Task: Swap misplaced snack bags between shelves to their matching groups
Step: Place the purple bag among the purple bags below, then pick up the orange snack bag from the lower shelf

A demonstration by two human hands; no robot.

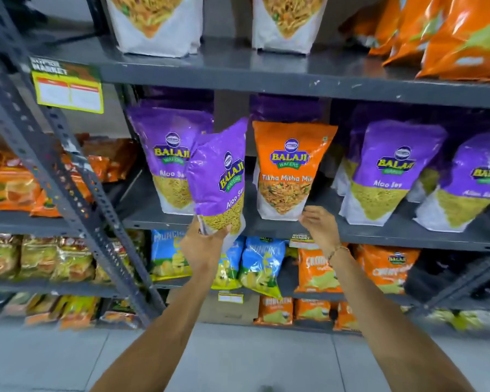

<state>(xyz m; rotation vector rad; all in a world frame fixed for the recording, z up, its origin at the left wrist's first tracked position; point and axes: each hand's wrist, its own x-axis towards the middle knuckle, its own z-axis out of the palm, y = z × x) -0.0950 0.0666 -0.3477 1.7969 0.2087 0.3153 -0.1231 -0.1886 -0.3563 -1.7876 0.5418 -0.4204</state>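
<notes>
Grey metal shelf (266, 76), tiled floor. Left hand (203, 244) grips purple Aloo Sev bag (219, 179) from below; right hand (320, 224), fingers loosely spread, touches orange Tikha Mitha Mix bag (290, 171) just above it.

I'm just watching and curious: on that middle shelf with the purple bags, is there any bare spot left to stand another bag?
One bare patch of the middle shelf shows between the left purple bag and the orange bag, behind the held purple bag. A narrower strip lies right of the orange bag. Farther right, the purple bags stand crowded together.
</notes>
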